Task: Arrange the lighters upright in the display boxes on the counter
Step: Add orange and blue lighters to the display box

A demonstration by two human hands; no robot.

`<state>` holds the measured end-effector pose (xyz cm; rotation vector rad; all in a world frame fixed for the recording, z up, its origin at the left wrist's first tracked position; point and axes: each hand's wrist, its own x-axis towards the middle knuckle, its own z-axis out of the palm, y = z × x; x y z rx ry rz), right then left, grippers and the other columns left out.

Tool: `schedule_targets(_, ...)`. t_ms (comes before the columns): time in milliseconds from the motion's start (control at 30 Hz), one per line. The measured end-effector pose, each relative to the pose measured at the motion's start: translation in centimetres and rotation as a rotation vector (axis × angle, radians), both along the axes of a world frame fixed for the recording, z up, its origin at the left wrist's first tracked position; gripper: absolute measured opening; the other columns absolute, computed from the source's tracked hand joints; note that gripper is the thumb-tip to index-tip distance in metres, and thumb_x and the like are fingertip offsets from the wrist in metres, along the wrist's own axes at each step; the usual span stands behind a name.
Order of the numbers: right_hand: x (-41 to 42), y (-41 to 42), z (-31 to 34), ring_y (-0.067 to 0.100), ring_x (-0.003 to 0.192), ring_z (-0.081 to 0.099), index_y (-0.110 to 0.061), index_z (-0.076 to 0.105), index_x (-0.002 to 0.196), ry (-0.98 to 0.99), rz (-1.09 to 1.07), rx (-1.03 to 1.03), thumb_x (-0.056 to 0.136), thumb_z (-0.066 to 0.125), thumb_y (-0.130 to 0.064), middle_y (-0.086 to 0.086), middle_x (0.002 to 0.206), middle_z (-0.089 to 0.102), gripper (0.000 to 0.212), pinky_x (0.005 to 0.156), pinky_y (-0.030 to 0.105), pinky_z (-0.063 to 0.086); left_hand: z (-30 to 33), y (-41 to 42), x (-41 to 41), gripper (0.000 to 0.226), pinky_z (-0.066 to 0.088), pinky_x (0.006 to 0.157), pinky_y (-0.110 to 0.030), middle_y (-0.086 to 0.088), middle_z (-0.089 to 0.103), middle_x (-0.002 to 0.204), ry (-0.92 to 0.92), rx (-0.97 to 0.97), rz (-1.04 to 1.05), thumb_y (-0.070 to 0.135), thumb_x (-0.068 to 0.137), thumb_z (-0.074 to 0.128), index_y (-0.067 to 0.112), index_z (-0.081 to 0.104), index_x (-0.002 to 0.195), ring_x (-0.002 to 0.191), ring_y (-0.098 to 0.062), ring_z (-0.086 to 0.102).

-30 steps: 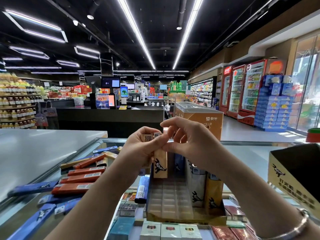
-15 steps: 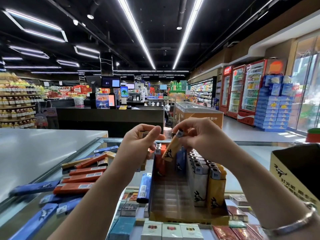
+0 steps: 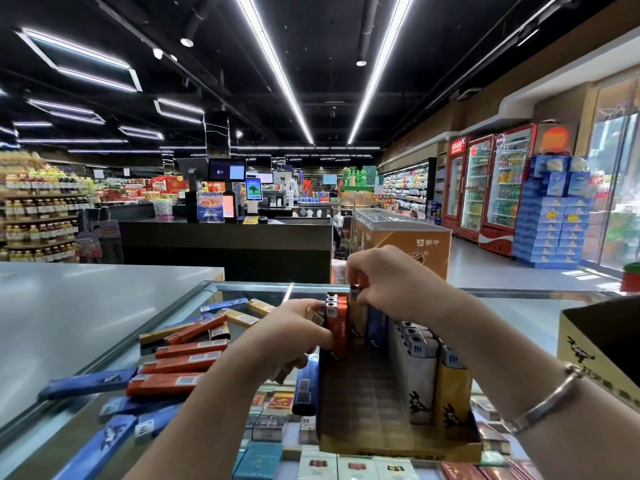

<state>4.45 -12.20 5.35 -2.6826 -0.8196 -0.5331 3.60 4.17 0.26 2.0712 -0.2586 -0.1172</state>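
the right hand [image 3: 388,285] pinches the metal top of a yellow lighter [image 3: 356,313] between thumb and fingertips, fingers curled down over it. the lighter hangs straight below those fingers, its long axis upright, its foot already down among the back slots of the display box [image 3: 398,445], just beside the standing orange lighters [image 3: 337,327].

the left hand [image 3: 294,330] sits lower and to the left of the right fingers, curled against the outer face of the orange row; it seems to hold another lighter or two under the palm, though what exactly it grips is hidden.

the coming move likely turns on one thing: the slot lies directly beneath the right fingertips, in line with the lighter's long axis, so a straight push down should seat it. the right hand is the nearer one for that; the left looks to be bracing the row.

the loose lighters [image 3: 180,362] lie flat on the glass counter [image 3: 519,306], well out to the left of both hands, nearer the left.
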Motion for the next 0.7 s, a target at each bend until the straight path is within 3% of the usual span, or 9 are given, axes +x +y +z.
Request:
schedule_targets(133, 0.11, 0.76, -0.22, 0.025, 0.073, 0.054, -0.010, 0.053, 0.071, -0.013, -0.045, -0.102, 0.076, 0.050, 0.008, 0.009, 0.075, 0.056, 0.019, 0.061, 0.036, 0.044, -0.28, 0.15, 0.22, 0.027, 0.041, 0.042, -0.017, -0.003, 0.057, 0.075, -0.013, 0.003, -0.011, 0.004, 0.077, 0.062, 0.026, 0.061, 0.093, 0.061, -0.010, 0.050)
schedule_targets(333, 0.58, 0.63, 0.38, 0.025, 0.083, 0.057, -0.004, 0.066, 0.083, 0.004, -0.053, -0.122, 0.078, 0.056, 0.006, 0.008, 0.087, 0.061, 0.015, 0.076, 0.043, 0.052, -0.41, 0.21, 0.50, 0.029, 0.041, 0.042, -0.016, -0.003, 0.059, 0.078, -0.004, 0.000, -0.009, 0.005, 0.078, 0.063, 0.030, 0.059, 0.091, 0.063, -0.010, 0.052)
schedule_targets(567, 0.49, 0.06, 0.49, 0.019, 0.082, 0.061, -0.007, 0.072, 0.081, 0.075, -0.014, -0.042, 0.079, 0.060, 0.005, 0.007, 0.087, 0.066, 0.017, 0.076, 0.039, 0.055, -0.42, 0.05, 0.47, 0.027, 0.042, 0.044, -0.017, -0.003, 0.058, 0.076, 0.004, 0.000, 0.001, 0.005, 0.078, 0.062, 0.030, 0.058, 0.087, 0.062, -0.011, 0.051)
schedule_targets(700, 0.76, 0.25, 0.47, 0.024, 0.080, 0.061, -0.003, 0.068, 0.082, 0.036, -0.060, -0.085, 0.081, 0.057, 0.004, 0.010, 0.085, 0.065, 0.013, 0.075, 0.040, 0.055, -0.38, -0.10, 0.38, 0.028, 0.042, 0.043, -0.016, -0.004, 0.057, 0.080, -0.003, 0.002, 0.013, 0.005, 0.078, 0.062, 0.031, 0.057, 0.090, 0.065, -0.012, 0.051)
